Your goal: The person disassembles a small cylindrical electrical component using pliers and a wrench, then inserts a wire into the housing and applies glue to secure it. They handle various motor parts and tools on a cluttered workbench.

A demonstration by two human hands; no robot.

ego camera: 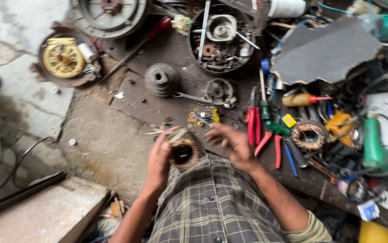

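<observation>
Left hand [159, 159] wrapped round a stator [183, 152], bore facing up at the camera; right hand [230, 141] open, fingers spread, just beside it on the right, not touching; red pliers [253, 123] further right; washers [196, 118] just beyond the fingertips.

One head-worn camera looks steeply down and forward from above the person's checked shirt [212, 207], close to it; beyond the shirt lies the cluttered bench [167, 103] (somewhat blurred), concrete floor [18, 94] left of it.
</observation>
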